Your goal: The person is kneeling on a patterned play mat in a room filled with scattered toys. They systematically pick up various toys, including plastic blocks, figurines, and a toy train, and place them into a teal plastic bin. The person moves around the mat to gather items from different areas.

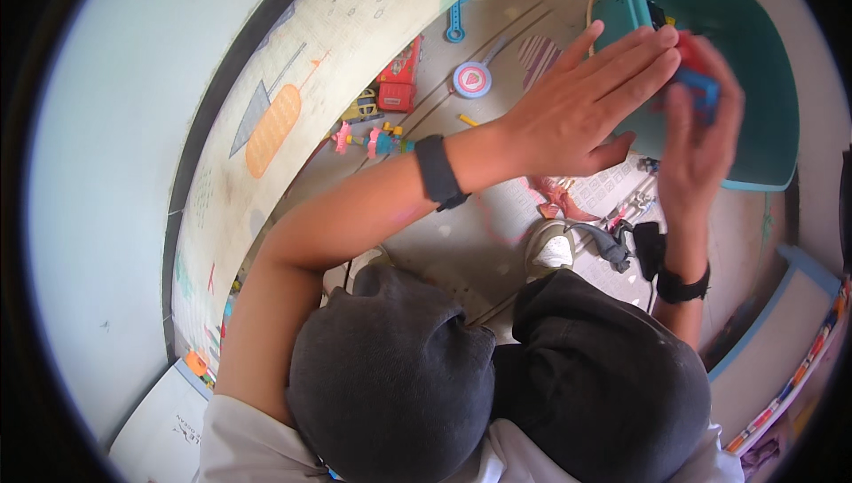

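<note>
My left hand (592, 100) reaches flat across the near side of a teal plastic bin (772, 103). Its fingers are stretched out and no object shows in it, though its palm is hidden. Close to its fingertips, my right hand (695, 150) is curled around a red and blue toy (697, 90). Motion blurs this toy, so its exact kind cannot be told. Both are over the bin's opening. Inside the bin, part of a black and yellow object (659, 17) shows behind my left fingers. Each wrist wears a black band.
On the patterned floor mat lie a red toy vehicle (398, 83), a round toy tape measure (472, 79), a blue strap-like toy (455, 23) and a grey toy dinosaur (606, 243). A reddish toy figure (559, 196) lies by my shoe (551, 250). A padded wall panel (266, 110) curves along the left.
</note>
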### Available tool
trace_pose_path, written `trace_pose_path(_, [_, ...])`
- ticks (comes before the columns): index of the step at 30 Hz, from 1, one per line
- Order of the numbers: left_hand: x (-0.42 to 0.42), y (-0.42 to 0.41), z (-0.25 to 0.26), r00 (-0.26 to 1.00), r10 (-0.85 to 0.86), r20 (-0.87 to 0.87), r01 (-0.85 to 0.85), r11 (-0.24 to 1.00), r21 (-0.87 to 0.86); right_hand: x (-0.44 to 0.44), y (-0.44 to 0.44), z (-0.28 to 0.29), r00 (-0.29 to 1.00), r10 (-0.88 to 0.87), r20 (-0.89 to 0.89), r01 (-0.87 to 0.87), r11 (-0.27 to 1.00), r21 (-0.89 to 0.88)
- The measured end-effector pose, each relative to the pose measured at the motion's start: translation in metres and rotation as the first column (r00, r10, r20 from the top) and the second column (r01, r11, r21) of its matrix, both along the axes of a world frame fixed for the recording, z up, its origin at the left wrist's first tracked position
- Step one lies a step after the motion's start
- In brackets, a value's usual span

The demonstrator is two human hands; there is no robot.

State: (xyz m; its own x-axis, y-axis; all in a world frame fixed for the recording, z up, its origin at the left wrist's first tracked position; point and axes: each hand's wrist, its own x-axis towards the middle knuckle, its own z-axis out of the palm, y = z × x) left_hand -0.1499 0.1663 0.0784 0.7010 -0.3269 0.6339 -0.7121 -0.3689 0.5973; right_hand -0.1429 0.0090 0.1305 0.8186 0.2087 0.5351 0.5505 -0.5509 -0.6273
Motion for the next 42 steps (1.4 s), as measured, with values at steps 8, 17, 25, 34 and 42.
trace_pose_path(8, [-0.016, -0.011, -0.028, 0.968, 0.112, -0.226, -0.031, 0.943, 0.332, 0.039, -0.061, -0.014, 0.866, -0.5, -0.014, 0.433, 0.764, -0.479])
trace_pose_path(17, [-0.069, 0.11, -0.071, 0.718, 0.679, -0.15, -0.312, 0.507, 0.803, -0.001, 0.064, -0.074, 0.96, 0.265, 0.087, -0.229, 0.927, -0.298])
trace_pose_path(25, [-0.098, 0.229, -0.028, 0.546, 0.757, 0.359, -0.61, 0.066, 0.789, 0.013, 0.108, -0.188, 0.94, 0.149, -0.307, -0.313, 0.734, -0.602])
trace_pose_path(34, [-0.066, 0.337, 0.014, 0.363, 0.777, 0.514, -0.777, -0.053, 0.628, -0.004, 0.134, -0.199, 0.869, 0.192, -0.456, -0.45, 0.689, -0.568])
trace_pose_path(42, [-0.063, 0.375, -0.03, 0.015, 0.955, 0.297, -0.906, -0.113, 0.408, 0.004, 0.144, -0.169, 0.915, 0.205, -0.349, -0.391, 0.666, -0.635])
